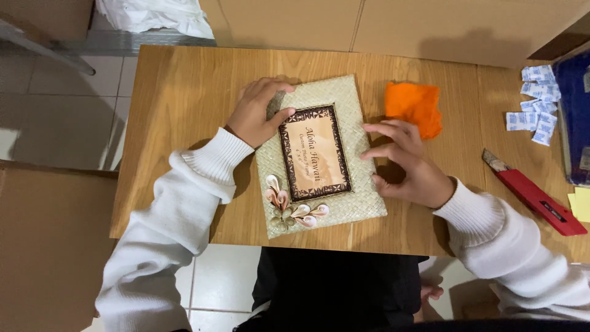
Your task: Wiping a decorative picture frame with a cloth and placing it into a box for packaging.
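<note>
A woven photo frame (344,110) lies flat near the middle of the bench (184,92), tilted a bit so its long sides run from the far edge toward the near edge. Its window has a dark patterned border w/ a tan printed insert, and a cluster of shells (289,206) sits at the frame's near-left corner

Left hand (255,114) rests on the frame's far-left corner, fingers curled over the far edge, thumb laid on the woven face just beside the dark border – holding the frame down, not lifting it. Right hand (402,160) is at the frame's right edge, fingers spread & half bent, tips touching or just over the woven border; can't tell if it grips anything, looks loose w/ nothing inside it. Both arms in white sleeves w/ ribbed cuffs

Orange cloth (415,107), crumpled, lies just right of the frame's far-right corner, near the right hand's fingertips but apart from them. Further right, near the bench's right edge, a red box cutter (534,197) lies diagonal, blade end pointing toward the frame. Beyond it, at the far-right corner, a scatter of small white-blue packets (534,104) next to a dark blue thing (578,110), cut off by the view. A yellow sticky pad (581,203) shows at the right edge

Cardboard panels (430,24) stand behind the bench's far edge; tiled floor to the left
</note>
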